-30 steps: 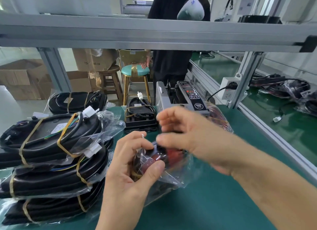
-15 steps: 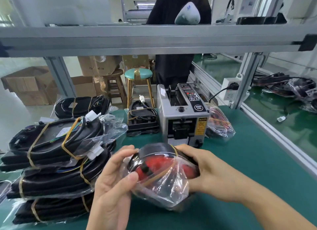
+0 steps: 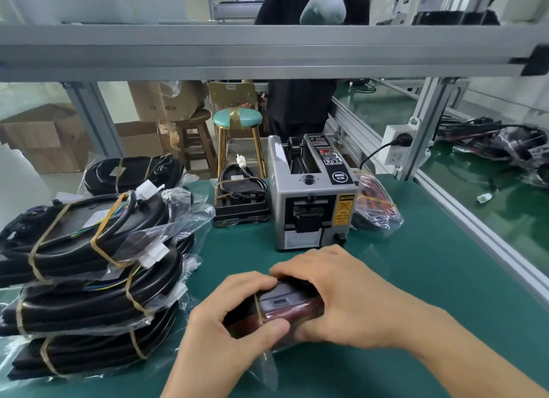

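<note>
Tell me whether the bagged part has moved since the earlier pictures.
Yes. The bagged part has come down and toward the camera, opening a gap below the tape dispenser.

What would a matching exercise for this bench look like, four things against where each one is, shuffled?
1. tape dispenser
2. teal stool
3. stack of bagged cable bundles
4. bagged part

A. gripped by the left hand and right hand
B. on the floor beyond the bench
C. left part of the green mat
D. on the mat, just behind the hands

Pairs: 1-D, 2-B, 3-C, 4-A
</note>
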Demonstrator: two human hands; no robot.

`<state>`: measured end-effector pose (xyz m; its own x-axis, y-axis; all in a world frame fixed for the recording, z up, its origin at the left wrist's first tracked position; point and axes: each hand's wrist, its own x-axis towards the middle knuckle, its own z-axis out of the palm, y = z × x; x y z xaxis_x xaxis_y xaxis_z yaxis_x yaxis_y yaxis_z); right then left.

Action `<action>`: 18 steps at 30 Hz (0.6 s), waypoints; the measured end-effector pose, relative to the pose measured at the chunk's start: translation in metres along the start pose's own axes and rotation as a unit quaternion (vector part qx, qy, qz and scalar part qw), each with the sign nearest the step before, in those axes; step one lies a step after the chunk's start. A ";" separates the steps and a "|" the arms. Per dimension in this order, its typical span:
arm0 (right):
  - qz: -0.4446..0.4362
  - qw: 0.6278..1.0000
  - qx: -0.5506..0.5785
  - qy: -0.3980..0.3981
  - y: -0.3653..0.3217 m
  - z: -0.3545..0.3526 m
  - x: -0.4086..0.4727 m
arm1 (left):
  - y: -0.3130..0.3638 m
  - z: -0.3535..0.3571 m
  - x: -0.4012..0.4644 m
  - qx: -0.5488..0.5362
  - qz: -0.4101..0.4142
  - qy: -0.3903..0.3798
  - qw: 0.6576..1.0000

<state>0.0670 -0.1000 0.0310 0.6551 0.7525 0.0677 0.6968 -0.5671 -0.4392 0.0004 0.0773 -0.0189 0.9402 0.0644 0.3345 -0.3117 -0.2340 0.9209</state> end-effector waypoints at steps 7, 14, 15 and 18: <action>0.337 0.828 0.372 0.250 0.052 -0.016 0.027 | -0.011 -0.027 -0.007 -0.028 -0.052 0.031 0.998; 0.413 0.680 0.470 0.382 0.060 0.005 0.068 | -0.016 -0.026 -0.009 -0.065 -0.063 0.042 0.995; 0.416 0.670 0.473 0.392 0.060 0.008 0.072 | -0.016 -0.026 -0.009 -0.065 -0.060 0.042 0.995; 0.424 0.650 0.475 0.414 0.059 0.011 0.079 | -0.017 -0.027 -0.009 -0.062 -0.055 0.046 0.995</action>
<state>0.1564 -0.0703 0.0007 0.8931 -0.3575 -0.2732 -0.2546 0.0991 -0.9620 -0.0066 0.1071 -0.0320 0.9549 0.1732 0.2412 -0.2269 -0.0984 0.9689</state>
